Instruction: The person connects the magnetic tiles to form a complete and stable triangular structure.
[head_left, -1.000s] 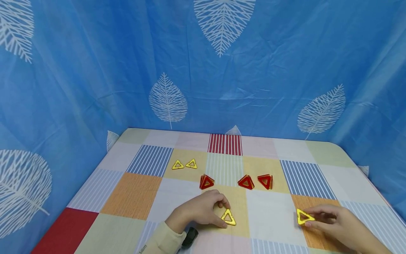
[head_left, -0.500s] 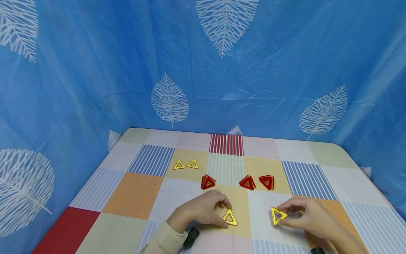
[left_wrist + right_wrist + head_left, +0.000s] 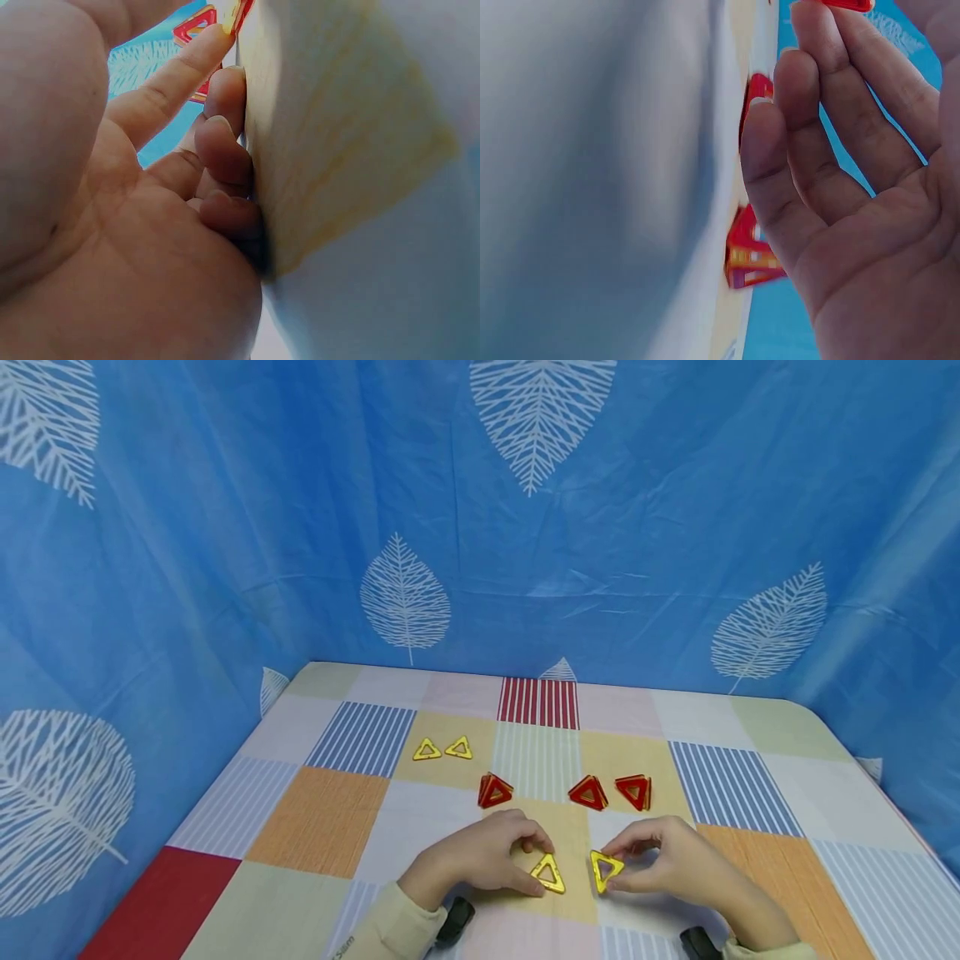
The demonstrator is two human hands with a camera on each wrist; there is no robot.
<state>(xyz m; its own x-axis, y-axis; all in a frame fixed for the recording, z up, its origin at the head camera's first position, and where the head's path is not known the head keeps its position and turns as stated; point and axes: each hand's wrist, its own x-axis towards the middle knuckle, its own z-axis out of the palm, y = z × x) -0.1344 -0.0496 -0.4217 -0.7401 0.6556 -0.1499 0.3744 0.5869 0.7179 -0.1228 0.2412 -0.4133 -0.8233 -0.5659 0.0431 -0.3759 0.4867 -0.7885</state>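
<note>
Low in the centre of the head view, the left hand (image 3: pixel 480 860) rests on the table (image 3: pixel 315 814) with its fingers (image 3: pixel 536 842) curled, index tip and thumb pinching a yellow triangle (image 3: pixel 548 873) that lies flat on a pale yellow square of the checked cloth. Just to the right of it, the right hand (image 3: pixel 671 860) pinches a second yellow triangle (image 3: pixel 604 869) between thumb and curled fingers (image 3: pixel 633 839), tilted up off the cloth at its left edge. The two triangles sit just beside each other with a narrow gap between them.

The left wrist view shows the curled fingers (image 3: pixel 225 150) pressed against the cloth. In the right wrist view the fingers (image 3: pixel 780 150) bend loosely near the table edge.

Above the hands lie three red triangle stacks (image 3: pixel 588 792), and further up to the left, two small yellow triangles (image 3: pixel 442 748) sit side by side. A blue leaf-print curtain (image 3: pixel 480 510) fills the upper frame.
</note>
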